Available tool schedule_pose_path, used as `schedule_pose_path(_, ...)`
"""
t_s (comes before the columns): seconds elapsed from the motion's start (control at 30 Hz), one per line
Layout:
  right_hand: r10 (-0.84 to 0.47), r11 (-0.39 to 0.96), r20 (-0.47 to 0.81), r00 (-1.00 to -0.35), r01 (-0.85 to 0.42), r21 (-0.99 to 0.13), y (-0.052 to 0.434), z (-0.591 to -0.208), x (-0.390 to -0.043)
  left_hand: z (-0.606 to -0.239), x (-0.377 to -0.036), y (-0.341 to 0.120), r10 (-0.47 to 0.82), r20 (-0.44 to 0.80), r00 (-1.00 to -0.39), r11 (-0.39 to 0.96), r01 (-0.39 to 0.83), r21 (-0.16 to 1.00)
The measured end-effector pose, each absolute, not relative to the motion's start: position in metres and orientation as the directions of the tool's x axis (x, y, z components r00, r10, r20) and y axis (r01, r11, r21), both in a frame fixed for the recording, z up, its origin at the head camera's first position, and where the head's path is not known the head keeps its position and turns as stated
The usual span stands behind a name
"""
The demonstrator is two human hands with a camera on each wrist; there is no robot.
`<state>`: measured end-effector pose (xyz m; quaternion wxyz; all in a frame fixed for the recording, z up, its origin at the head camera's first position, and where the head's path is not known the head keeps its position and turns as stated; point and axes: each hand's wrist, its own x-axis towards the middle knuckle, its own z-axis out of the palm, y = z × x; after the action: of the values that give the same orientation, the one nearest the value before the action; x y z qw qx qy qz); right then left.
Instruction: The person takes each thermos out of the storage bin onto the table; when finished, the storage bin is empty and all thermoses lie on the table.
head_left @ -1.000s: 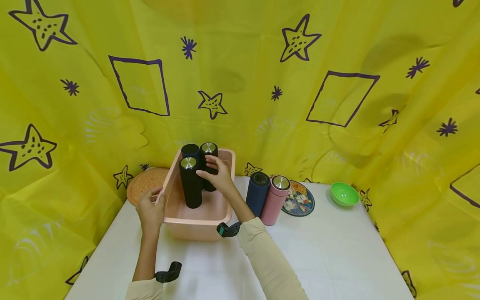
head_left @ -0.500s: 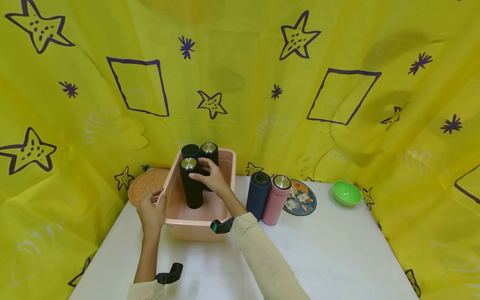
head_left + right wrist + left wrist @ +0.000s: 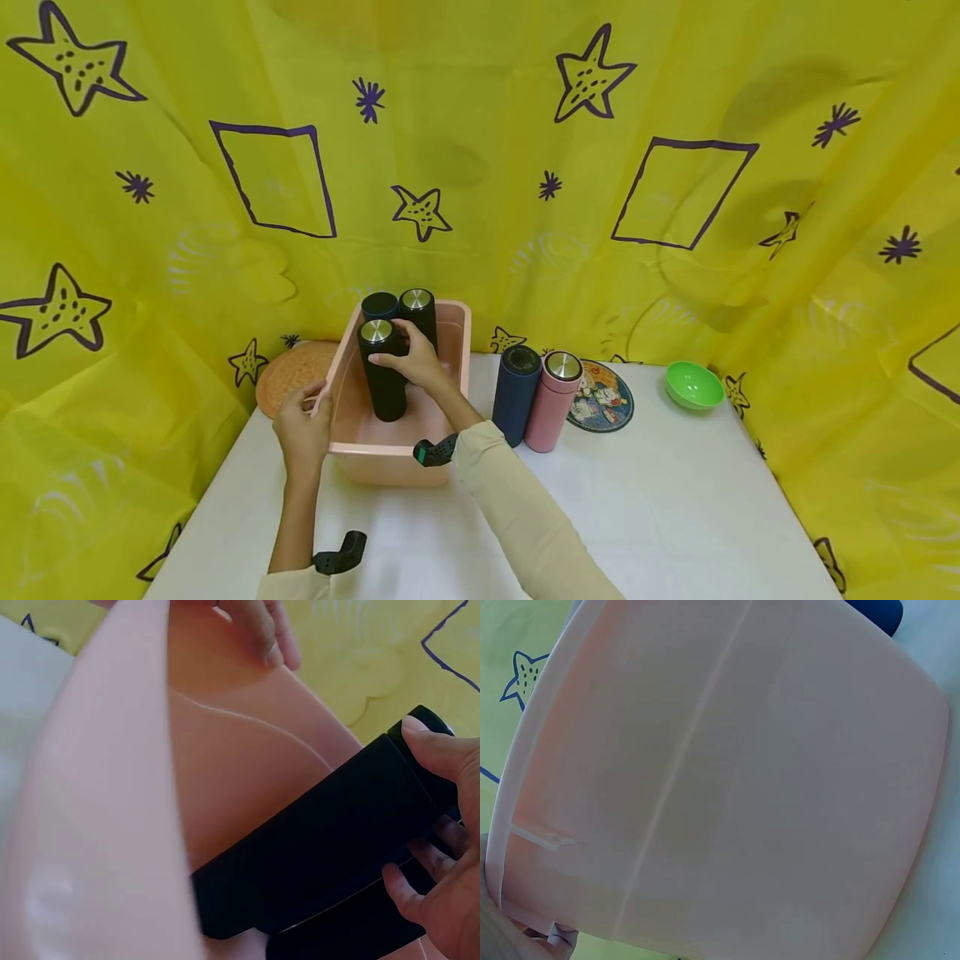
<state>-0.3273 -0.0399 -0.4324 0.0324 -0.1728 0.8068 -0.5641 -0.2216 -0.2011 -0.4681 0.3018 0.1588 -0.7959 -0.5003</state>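
Observation:
A pink plastic tub [image 3: 390,448] stands on the table at left of centre, its outer wall filling the left wrist view. My left hand [image 3: 303,429] grips its left rim. Inside the tub three dark thermos flasks stand upright. The nearest is a black flask [image 3: 387,390] with a silver-topped lid. My right hand [image 3: 417,363] holds this one near the top, thumb on the lid [image 3: 424,724] and fingers around the far side. Behind it are a dark flask with a black top [image 3: 380,305] and another black flask with a silver top [image 3: 422,317].
Right of the tub, a navy flask [image 3: 515,400] and a pink flask [image 3: 553,408] stand side by side. A patterned round mat [image 3: 603,402] lies behind them. A green bowl [image 3: 693,385] sits at the far right, an orange-brown round board [image 3: 288,375] left of the tub. Yellow curtain [image 3: 480,167] closes the back.
My right hand has moved left and slightly down from between the flasks onto the nearest black flask and now holds it. My left hand stays on the tub's rim.

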Motion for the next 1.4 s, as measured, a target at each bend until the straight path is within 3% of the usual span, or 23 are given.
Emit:
schedule_pose_path(1.17,-0.270,0.426,0.179,-0.946,-0.285,-0.859,-0.037,-0.433,-0.319,-0.469,-0.223,-0.202,-0.552,0.354,-0.755,0.459,0.080,0.885)
schedule_pose_path(1.4,-0.273,0.492,0.219,-0.937,-0.331,-0.805,-0.035,-0.432,-0.317,-0.469,-0.222,-0.202,-0.552,0.342,-0.761,0.451,0.073,0.889)
